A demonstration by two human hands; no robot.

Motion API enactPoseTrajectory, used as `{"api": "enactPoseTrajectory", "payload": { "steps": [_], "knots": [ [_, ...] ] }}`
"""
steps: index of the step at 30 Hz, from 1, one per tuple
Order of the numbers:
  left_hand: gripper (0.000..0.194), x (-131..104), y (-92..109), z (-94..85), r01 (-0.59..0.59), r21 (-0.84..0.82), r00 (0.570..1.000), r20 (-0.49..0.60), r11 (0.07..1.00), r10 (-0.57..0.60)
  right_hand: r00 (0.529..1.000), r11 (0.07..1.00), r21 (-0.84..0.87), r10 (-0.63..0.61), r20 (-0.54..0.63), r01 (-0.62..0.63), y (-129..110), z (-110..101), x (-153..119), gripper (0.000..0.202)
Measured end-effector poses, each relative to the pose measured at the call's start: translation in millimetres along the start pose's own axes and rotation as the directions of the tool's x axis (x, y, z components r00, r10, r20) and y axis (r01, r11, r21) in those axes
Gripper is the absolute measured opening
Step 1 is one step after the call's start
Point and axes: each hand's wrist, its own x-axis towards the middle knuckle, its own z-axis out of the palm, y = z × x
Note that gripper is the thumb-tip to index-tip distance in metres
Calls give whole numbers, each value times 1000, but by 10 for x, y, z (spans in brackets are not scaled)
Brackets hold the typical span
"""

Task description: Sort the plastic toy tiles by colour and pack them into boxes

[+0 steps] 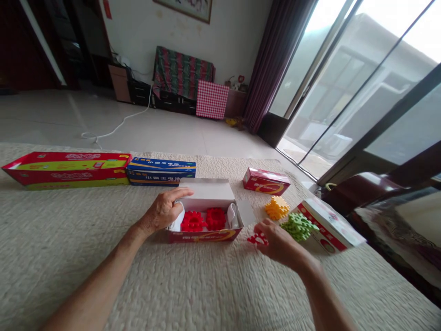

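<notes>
An open red cardboard box point(203, 236) stands before me, its white lid tipped back and its side flaps up. Inside it lie two red toothed plastic pieces point(216, 219). At the box's left end, my left hand point(164, 209) grips the rim near the flap, fingers towards the raised lid. Right of the box, my right hand point(275, 241) pinches a red plastic piece point(257, 238) just above the cloth; the fingers partly hide it. Beyond that hand are a stack of yellow toothed pieces point(276, 208) and a stack of green ones point(299, 226).
A closed red box point(266, 181) sits at the back right, and a white-and-red box point(332, 225) stands behind the green pieces. To the left are a blue box point(161, 171) and a long red-and-green box point(74, 170). Quilted beige cloth point(193, 289) covers the surface.
</notes>
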Motion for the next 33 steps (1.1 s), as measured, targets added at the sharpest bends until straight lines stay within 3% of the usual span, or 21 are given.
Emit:
{"api": "enactPoseTrajectory", "payload": {
  "steps": [4,7,10,14,19,25,30,33],
  "knots": [
    [51,0,-4,5,0,-6,1000,-1,1000,0,968,997,-37,58,-244,-69,-36,-432,-28,22],
    [50,-2,0,4,14,-4,1000,-1,1000,-14,938,998,-10,-67,-339,68,-360,-653,80,24],
    [50,-2,11,-3,18,3,1000,-2,1000,-18,951,975,56,-196,-238,215,-776,-654,297,22],
    [50,3,24,-12,3,10,1000,6,1000,-3,965,962,92,-252,-76,258,-1089,-466,577,20],
    [51,-2,15,-5,0,18,1000,4,1000,0,963,960,99,-251,-94,260,-1044,-316,688,24],
    [52,7,18,-25,8,0,1000,11,1000,-8,951,961,147,-196,-237,235,-873,-391,531,24],
    [47,19,97,-199,35,7,999,-40,999,-35,859,960,217,-44,-509,178,-731,-338,408,23],
    [41,-47,111,-301,115,27,987,-115,993,-111,789,947,298,89,-608,123,-652,-213,372,27]
  ]
}}
